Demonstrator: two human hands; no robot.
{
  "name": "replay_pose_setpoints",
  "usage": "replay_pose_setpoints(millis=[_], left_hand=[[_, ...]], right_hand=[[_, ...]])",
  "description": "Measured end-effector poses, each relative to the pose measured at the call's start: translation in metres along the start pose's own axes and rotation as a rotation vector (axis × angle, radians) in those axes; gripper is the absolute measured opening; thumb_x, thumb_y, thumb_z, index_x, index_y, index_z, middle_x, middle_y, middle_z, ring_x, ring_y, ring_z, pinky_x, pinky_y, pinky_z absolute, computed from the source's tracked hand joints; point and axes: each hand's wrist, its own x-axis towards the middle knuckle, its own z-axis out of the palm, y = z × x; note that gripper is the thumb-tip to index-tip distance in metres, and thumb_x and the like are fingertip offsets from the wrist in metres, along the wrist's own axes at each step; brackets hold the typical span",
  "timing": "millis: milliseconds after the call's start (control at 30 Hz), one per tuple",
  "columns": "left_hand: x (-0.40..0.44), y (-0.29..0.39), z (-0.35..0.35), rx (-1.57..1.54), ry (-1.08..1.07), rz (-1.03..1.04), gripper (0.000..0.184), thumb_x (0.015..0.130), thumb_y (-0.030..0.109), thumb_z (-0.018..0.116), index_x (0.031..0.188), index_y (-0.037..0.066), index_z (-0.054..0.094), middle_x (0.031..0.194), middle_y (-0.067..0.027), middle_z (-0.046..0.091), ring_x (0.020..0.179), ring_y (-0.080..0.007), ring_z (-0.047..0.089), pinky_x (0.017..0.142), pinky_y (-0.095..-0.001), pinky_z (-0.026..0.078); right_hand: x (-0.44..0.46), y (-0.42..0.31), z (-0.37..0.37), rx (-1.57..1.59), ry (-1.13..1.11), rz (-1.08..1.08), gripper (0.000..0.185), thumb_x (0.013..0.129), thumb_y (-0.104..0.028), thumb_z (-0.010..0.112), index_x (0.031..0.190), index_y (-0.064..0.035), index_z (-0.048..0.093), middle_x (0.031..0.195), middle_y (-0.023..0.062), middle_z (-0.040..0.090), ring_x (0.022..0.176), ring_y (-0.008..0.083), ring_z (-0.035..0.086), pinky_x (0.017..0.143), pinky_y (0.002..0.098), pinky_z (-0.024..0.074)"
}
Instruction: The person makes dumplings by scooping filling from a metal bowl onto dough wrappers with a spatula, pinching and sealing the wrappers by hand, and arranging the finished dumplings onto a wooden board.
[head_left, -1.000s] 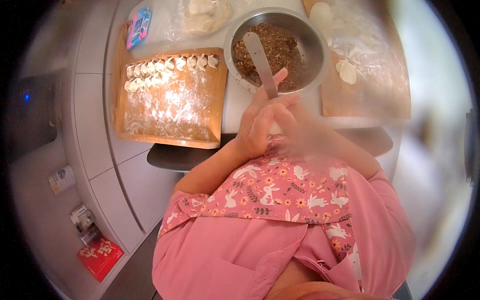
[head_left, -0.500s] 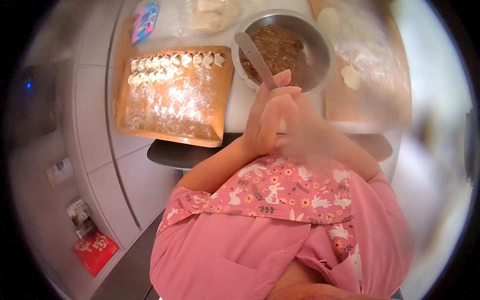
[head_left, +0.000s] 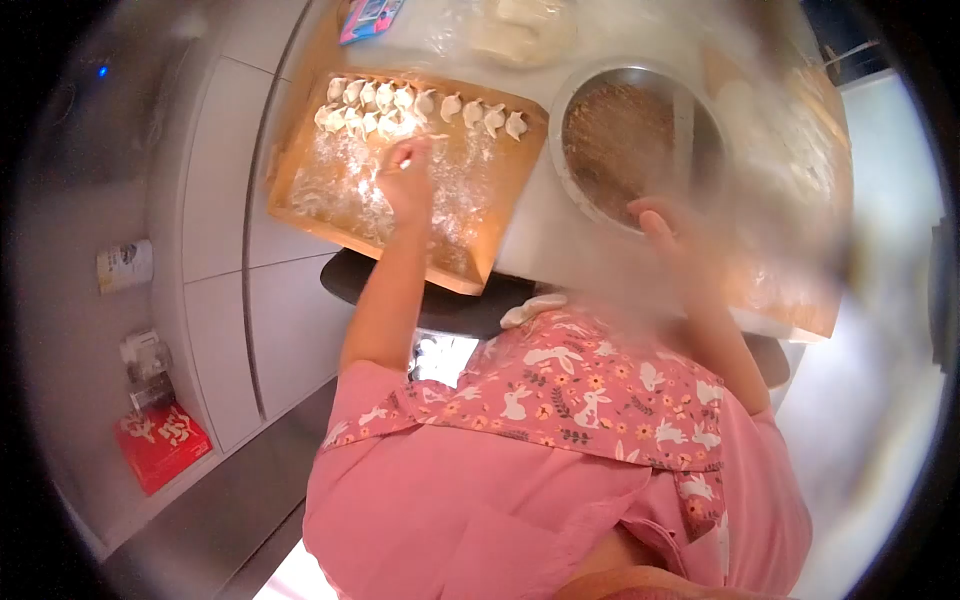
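My left hand (head_left: 408, 180) is over the floured wooden tray (head_left: 460, 255), its fingers curled together just below the rows of folded dumplings (head_left: 385, 97). Whatever is between those fingertips, if anything, I cannot make out. My right hand (head_left: 665, 222), partly blurred, is at the near rim of the metal bowl (head_left: 562, 175). It grips a flat, pale spatula (head_left: 684, 135) whose blade reaches over the bowl. Brown minced filling (head_left: 615, 135) covers much of the bowl's inside.
Right of the bowl, a wooden board (head_left: 825, 290) lies partly under clear plastic. Pale dough (head_left: 520, 35) sits behind the bowl, with a blue and pink packet (head_left: 370, 18) behind the tray. A dark stool seat (head_left: 470, 308) is under the table edge.
My hands were together in front of the bowl and have parted. The left has moved left over the tray; the right stays by the bowl with the spatula. The view has shifted.
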Motion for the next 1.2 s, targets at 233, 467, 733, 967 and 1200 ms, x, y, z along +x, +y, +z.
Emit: replay_pose_setpoints(millis=[233, 467, 733, 967, 1200], left_hand=[[0.063, -0.044, -0.006, 0.482, 0.236, 0.067, 0.022, 0.075, 0.022, 0.067, 0.088, 0.004, 0.067, 0.083, -0.0074, 0.062, 0.073, -0.0186, 0.06, 0.066, -0.0308, 0.047], [0.077, -0.067, -0.002, 0.561, 0.229, -0.084, 0.022, 0.076, 0.026, 0.063, 0.088, 0.009, 0.068, 0.082, -0.0081, 0.064, 0.073, -0.0218, 0.062, 0.066, -0.0348, 0.047], [0.097, -0.098, -0.004, 0.653, 0.07, -0.024, 0.022, 0.08, 0.022, 0.059, 0.095, 0.007, 0.067, 0.087, -0.0099, 0.067, 0.079, -0.0217, 0.063, 0.07, -0.0339, 0.047], [0.072, -0.087, -0.015, 0.448, 0.002, 0.073, 0.04, 0.081, 0.02, 0.06, 0.117, 0.005, 0.054, 0.113, -0.0125, 0.057, 0.089, -0.0245, 0.059, 0.076, -0.0338, 0.048], [0.011, -0.026, -0.007, 0.512, 0.14, 0.047, 0.039, 0.085, 0.02, 0.053, 0.119, 0.002, 0.048, 0.117, -0.0128, 0.05, 0.097, -0.0232, 0.054, 0.08, -0.0338, 0.045]], right_hand=[[-0.006, 0.017, -0.013, 0.002, 0.144, 0.042, 0.019, 0.082, -0.018, 0.055, 0.085, -0.0004, 0.064, 0.073, 0.0064, 0.06, 0.068, 0.0138, 0.051, 0.066, 0.027, 0.0416], [-0.016, 0.043, -0.039, 0.097, 0.228, 0.226, 0.022, 0.086, -0.02, 0.053, 0.086, -0.0006, 0.064, 0.073, 0.0043, 0.059, 0.068, 0.0109, 0.051, 0.062, 0.0245, 0.0401], [-0.018, 0.116, -0.101, -0.342, 0.644, 0.335, 0.022, 0.084, -0.022, 0.054, 0.09, -0.0027, 0.063, 0.08, 0.0118, 0.062, 0.072, 0.0202, 0.057, 0.067, 0.0306, 0.0438], [-0.025, 0.192, -0.1, -0.409, 0.596, 0.355, 0.019, 0.08, -0.021, 0.057, 0.09, -0.0055, 0.063, 0.086, 0.0126, 0.063, 0.082, 0.0268, 0.06, 0.072, 0.0359, 0.0456], [0.006, 0.154, -0.081, -0.795, 0.473, 0.437, 0.025, 0.078, -0.026, 0.055, 0.089, -0.0057, 0.064, 0.093, 0.0168, 0.062, 0.089, 0.034, 0.058, 0.078, 0.0417, 0.0452]])
